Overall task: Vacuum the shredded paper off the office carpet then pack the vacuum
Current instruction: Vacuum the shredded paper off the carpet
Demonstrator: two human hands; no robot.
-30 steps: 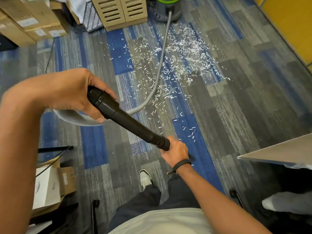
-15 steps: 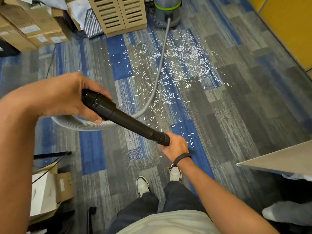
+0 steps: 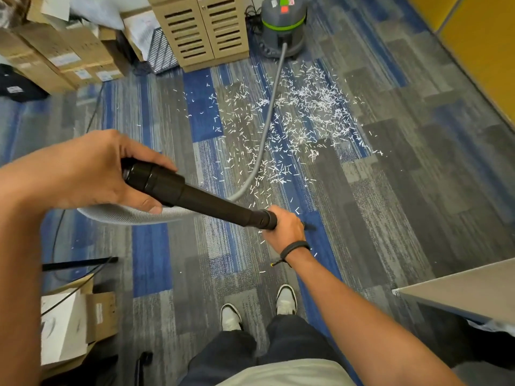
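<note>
Both hands held the black wand point(image 3: 200, 199): left hand point(image 3: 92, 174) wrapped its hose end, right hand point(image 3: 284, 229) clamped its lower end, steering. Shredded paper point(image 3: 292, 126) lay mid-carpet point(image 3: 418, 190), before the vacuum point(image 3: 282, 26) at the far edge.

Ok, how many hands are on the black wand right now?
2. The left hand grips the wand's thick upper end where the grey hose joins. The right hand grips its lower end; the nozzle beyond that hand is mostly hidden.
</note>
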